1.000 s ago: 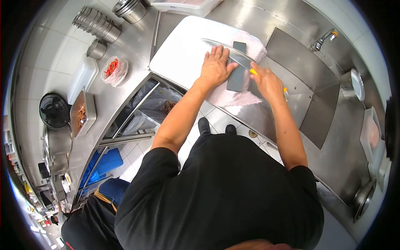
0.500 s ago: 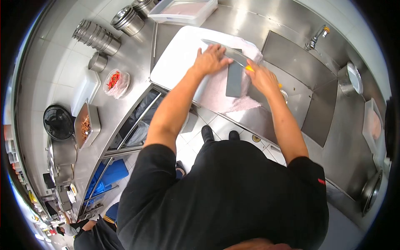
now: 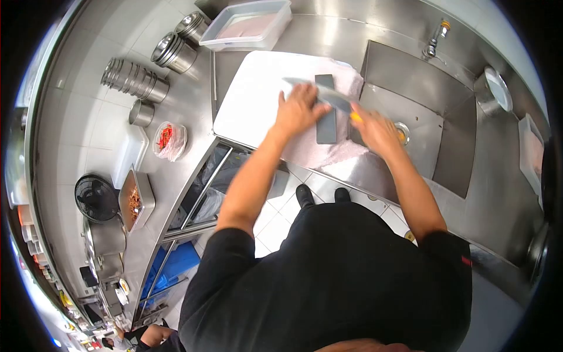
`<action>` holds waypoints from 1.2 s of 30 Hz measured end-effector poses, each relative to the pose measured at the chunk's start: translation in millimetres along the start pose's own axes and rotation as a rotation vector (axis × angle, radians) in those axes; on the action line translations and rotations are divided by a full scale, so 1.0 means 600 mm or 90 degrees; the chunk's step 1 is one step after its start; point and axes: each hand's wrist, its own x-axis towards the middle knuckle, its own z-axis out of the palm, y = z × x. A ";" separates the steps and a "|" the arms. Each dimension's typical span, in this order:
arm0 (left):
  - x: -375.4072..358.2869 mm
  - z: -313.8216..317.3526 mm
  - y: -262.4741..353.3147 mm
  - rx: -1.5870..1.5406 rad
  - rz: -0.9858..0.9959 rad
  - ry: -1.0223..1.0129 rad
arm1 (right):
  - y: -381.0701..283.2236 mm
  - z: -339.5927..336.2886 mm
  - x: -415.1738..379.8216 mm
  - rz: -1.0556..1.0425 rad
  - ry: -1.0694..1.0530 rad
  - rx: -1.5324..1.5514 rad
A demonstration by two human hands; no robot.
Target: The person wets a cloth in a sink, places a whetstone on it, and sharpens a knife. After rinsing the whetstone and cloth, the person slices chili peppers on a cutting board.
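Note:
A kitchen knife (image 3: 337,101) with a yellow handle lies slantwise across a dark grey whetstone (image 3: 326,129). My right hand (image 3: 378,134) is closed round the handle, to the right of the stone. With fingers stretched out and thumb apart, my left hand (image 3: 298,114) rests on the blade near its tip side. Under the stone is a pale pink towel (image 3: 305,151), spread over part of a white cutting board (image 3: 249,97). The knife and the fingertips are slightly blurred.
Right of the board is a steel sink (image 3: 425,97) with a tap (image 3: 434,44). A plastic tub (image 3: 246,29) stands behind the board. On the left counter are a bowl of red chillies (image 3: 170,141), steel containers (image 3: 132,82) and a metal tray of food (image 3: 136,199).
Both hands and the knife have moved toward me along the whetstone. The whole view has shifted a little with my head.

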 end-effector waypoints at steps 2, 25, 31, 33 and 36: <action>0.068 -0.019 -0.039 0.012 -0.023 -0.056 | 0.016 0.045 0.086 -0.023 0.018 0.017; -0.149 -0.011 0.096 -0.009 0.070 0.015 | 0.022 -0.017 -0.164 -0.002 -0.052 0.013; -0.105 -0.002 0.073 -0.043 0.049 0.001 | 0.015 -0.014 -0.127 0.030 -0.041 0.023; -0.003 0.003 0.013 -0.037 0.015 -0.028 | 0.020 0.015 -0.011 0.008 0.014 0.034; 0.054 -0.041 0.001 -0.036 0.017 -0.110 | 0.022 0.028 0.017 -0.010 0.050 0.038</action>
